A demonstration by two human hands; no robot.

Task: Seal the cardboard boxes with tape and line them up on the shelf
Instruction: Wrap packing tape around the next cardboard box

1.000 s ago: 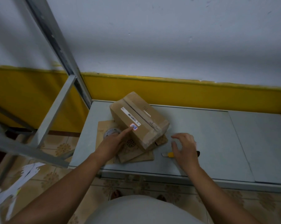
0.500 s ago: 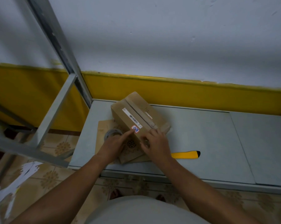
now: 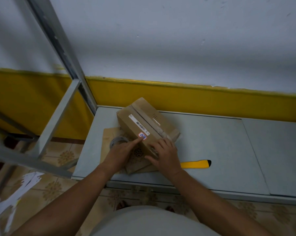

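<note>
A brown cardboard box [image 3: 143,120] with a barcode label and tape along its top seam lies tilted on flattened cardboard [image 3: 108,138] at the left end of the grey shelf [image 3: 211,142]. My left hand [image 3: 121,150] rests at the box's near left side, its index finger straight and touching the blue sticker. My right hand [image 3: 164,154] presses with spread fingers on the box's near end, over the tape. A roll of clear tape [image 3: 117,141] lies just left of my left hand, partly hidden by it.
A yellow utility knife [image 3: 196,164] lies on the shelf right of my right hand. A grey metal frame [image 3: 58,116] stands on the left. White paper scraps [image 3: 16,189] lie on the tiled floor. A yellow-painted wall band runs behind the shelf.
My right hand left the yellow knife on the shelf and moved left onto the box's near end. My left hand kept its finger on the sticker.
</note>
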